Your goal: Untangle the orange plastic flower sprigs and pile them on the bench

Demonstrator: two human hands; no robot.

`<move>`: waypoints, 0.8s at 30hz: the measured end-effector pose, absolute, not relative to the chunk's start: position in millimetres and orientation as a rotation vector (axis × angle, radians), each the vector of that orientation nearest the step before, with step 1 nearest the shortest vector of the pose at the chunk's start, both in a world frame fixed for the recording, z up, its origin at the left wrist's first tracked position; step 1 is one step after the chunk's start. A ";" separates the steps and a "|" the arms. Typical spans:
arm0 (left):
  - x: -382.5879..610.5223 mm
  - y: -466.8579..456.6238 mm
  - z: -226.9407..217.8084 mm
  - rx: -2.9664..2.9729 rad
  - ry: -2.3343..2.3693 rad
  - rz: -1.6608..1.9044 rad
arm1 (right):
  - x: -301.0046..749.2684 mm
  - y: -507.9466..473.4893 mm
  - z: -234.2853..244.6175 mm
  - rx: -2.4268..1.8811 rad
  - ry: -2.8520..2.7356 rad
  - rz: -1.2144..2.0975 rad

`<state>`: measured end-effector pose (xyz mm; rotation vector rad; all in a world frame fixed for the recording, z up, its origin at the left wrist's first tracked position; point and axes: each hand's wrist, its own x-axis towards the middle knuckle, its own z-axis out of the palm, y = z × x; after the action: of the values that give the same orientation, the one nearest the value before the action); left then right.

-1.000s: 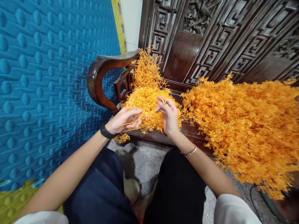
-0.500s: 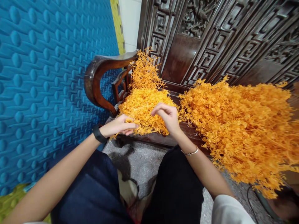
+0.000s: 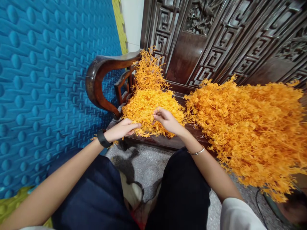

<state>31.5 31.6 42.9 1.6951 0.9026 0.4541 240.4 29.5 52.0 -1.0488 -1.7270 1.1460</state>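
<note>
A heap of thin, curly orange strands (image 3: 151,103) lies on a dark wooden seat in front of me. What the strands are made of I cannot tell. My left hand (image 3: 126,128) is at the heap's near left edge, closed around some orange strands, and their ends stick out below its wrist. Over the heap's near right side, my right hand (image 3: 166,120) is bent with thumb and fingertips pinched together. A bit of orange shows at those fingertips, apparently a strand. The two hands are a short gap apart.
A much larger orange heap (image 3: 251,127) spreads over the right side. The wooden bench has a curved armrest (image 3: 92,80) at left and a carved backrest (image 3: 184,60). A blue bumpy mat (image 3: 48,80) stands at left. Below is speckled floor (image 3: 150,163); a cable (image 3: 257,204) lies at right.
My right hand has dropped slightly and turned toward the left, its fingertips now pinched at a strand. Strand ends now stick out farther left beneath my left wrist.
</note>
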 end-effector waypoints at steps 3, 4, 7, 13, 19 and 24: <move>30.5 29.5 41.0 1.678 0.886 0.442 | 241.7 33.1 51.4 -1.049 -1.576 1.238; 30.4 28.4 40.6 1.677 0.881 0.442 | 241.7 33.2 52.3 -1.050 -1.528 1.267; 29.8 26.5 38.8 1.689 0.890 0.481 | 240.9 30.5 55.5 -1.048 -1.404 1.406; 26.4 23.1 38.6 1.590 0.912 0.392 | 237.3 21.4 55.1 -1.041 -1.592 1.530; 30.2 18.6 39.7 1.520 0.858 0.419 | 229.9 17.3 52.8 -1.025 -1.795 1.525; 32.1 18.0 32.6 1.654 0.922 0.478 | 227.7 17.7 49.0 -1.133 -1.816 1.315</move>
<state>32.1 18.0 32.6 1.6545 0.9218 0.4778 227.7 17.7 49.0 -1.1328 -1.8157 1.3152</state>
